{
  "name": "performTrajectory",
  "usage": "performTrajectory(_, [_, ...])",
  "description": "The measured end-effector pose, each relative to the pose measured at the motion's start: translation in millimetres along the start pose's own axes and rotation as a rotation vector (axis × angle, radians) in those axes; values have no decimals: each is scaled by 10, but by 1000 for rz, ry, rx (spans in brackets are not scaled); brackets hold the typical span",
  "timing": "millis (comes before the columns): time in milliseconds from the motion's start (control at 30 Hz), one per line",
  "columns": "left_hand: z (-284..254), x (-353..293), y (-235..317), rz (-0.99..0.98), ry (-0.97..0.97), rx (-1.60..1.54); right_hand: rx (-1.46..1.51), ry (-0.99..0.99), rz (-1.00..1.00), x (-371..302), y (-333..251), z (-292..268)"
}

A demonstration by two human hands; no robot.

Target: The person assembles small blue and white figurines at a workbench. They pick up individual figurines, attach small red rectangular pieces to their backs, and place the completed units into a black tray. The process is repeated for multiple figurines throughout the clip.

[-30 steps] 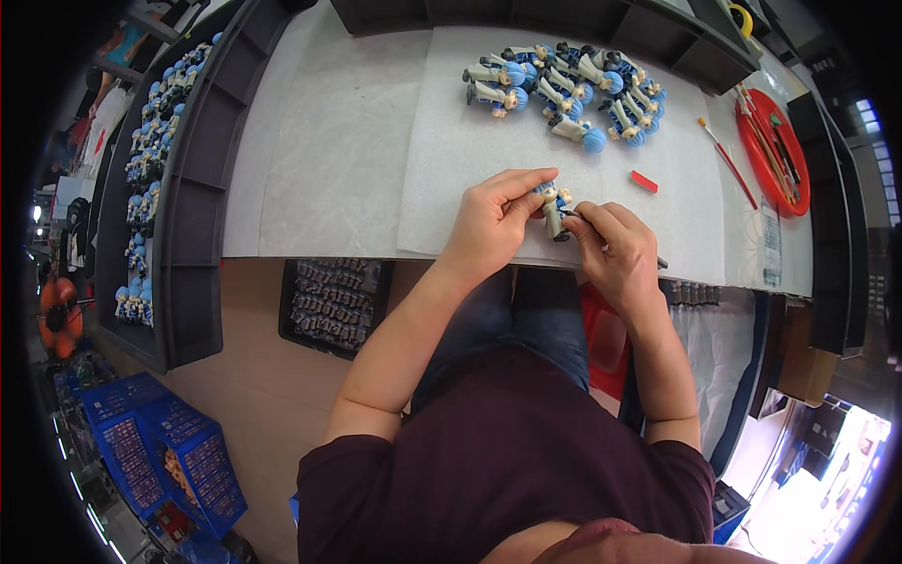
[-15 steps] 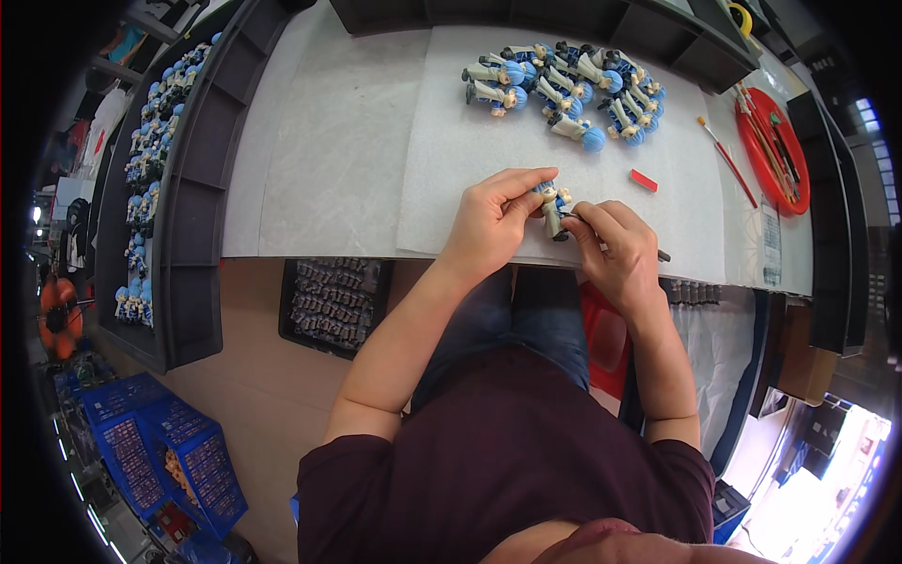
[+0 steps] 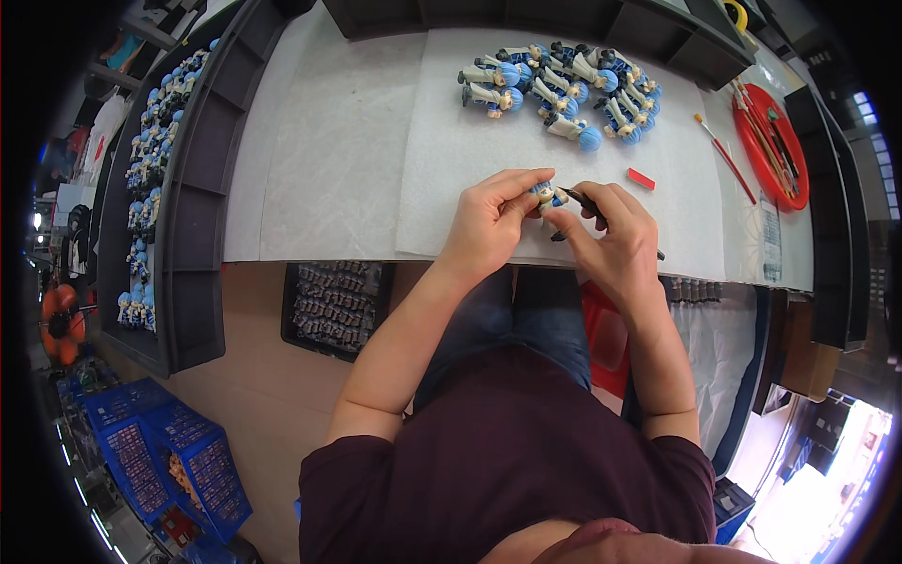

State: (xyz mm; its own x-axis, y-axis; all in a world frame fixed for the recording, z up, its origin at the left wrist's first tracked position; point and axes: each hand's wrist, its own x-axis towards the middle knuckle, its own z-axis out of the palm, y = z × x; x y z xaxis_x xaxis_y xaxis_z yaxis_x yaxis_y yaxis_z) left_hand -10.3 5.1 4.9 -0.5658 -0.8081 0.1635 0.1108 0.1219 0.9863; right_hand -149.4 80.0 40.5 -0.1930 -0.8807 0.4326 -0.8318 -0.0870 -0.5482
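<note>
Pinched in the left hand (image 3: pixel 489 214), a figurine (image 3: pixel 546 193) points its feet toward the person (image 3: pixel 526 432), just left of the right hand (image 3: pixel 615 226), which grips a slim dark tool (image 3: pixel 586 202).

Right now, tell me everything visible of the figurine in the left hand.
The small figurine looks like painted plastic, with light-blue hair, a blue-and-pale body and dark feet. The grip of the left hand pinches it near the head, which points away from the person, over the white sheet. The right hand, its thumb covering part of the body, holds a slim dark tool close beside it; contact is unclear.
</note>
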Motion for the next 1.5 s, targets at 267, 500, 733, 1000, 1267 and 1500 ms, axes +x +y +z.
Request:
performTrajectory(267, [8, 1, 55, -88, -13, -50, -404, 274, 180, 235, 723, -275])
performTrajectory(500, [9, -7, 32, -99, -21, -159, -440, 249, 62, 152, 923, -449])
performTrajectory(733, [19, -7, 25, -103, -37, -197, -206, 92, 108, 89, 778, -285])
performTrajectory(1000, [6, -14, -14, -107, -48, -157, 267, 151, -18, 17, 131, -106])
performTrajectory(1267, [-2, -39, -37, -83, -29, -64, -97, -108, -261, -101, 184, -233])
performTrajectory(1500, [-20, -14, 4, -113, -51, -179, -150, 169, -40, 88, 579, -393])
